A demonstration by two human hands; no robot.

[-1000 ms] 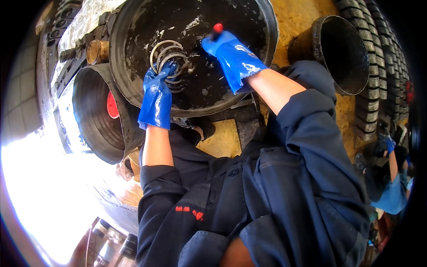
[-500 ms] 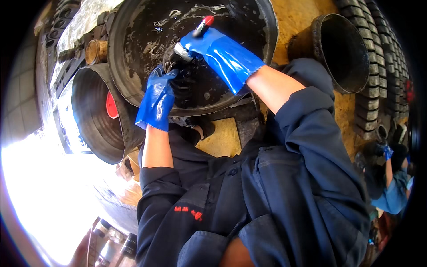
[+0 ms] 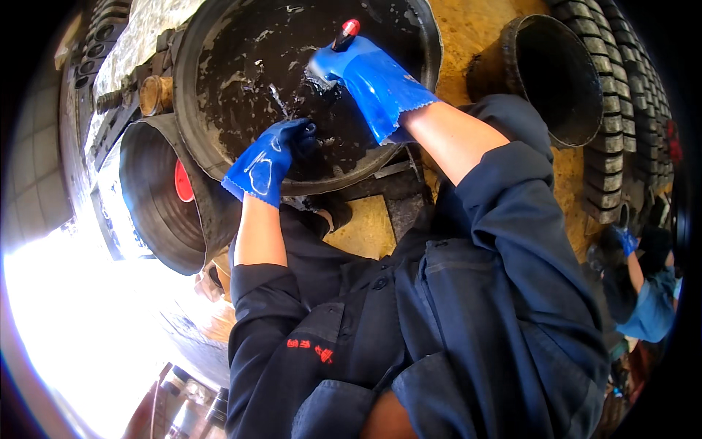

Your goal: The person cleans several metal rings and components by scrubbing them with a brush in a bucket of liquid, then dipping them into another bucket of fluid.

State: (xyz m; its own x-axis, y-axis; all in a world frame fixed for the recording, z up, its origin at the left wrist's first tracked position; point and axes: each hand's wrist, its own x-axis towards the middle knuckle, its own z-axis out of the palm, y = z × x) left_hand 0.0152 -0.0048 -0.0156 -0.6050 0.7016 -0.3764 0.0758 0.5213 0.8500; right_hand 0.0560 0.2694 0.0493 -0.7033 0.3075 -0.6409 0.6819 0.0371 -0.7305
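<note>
Both my hands wear blue rubber gloves and are over a wide black tub (image 3: 191, 139) of dark, oily liquid (image 3: 248, 80). My right hand (image 3: 358, 66) grips a brush (image 3: 349, 29) whose black handle with a red end sticks up past the glove. The brush's pale head is blurred by motion just above the liquid. My left hand (image 3: 274, 150) is low in the tub's near left part, its fingers curled at the liquid's surface. Whatever those fingers hold is dark and hidden by the glove and the liquid. Ripples and pale flecks show between the hands.
Left of the tub lies a dark open drum (image 3: 157, 194) with a red disc (image 3: 184, 181) inside. A rusty cylinder (image 3: 155, 95) is beyond it. To the right are an open bucket (image 3: 556, 80) and large tyres (image 3: 607, 117). A co-worker (image 3: 647, 300) with blue gloves is at far right.
The dark round part seen between my hands is out of sight. My left hand has moved right and turned its fingers rightward; my right hand has shifted slightly up and right with the brush.
</note>
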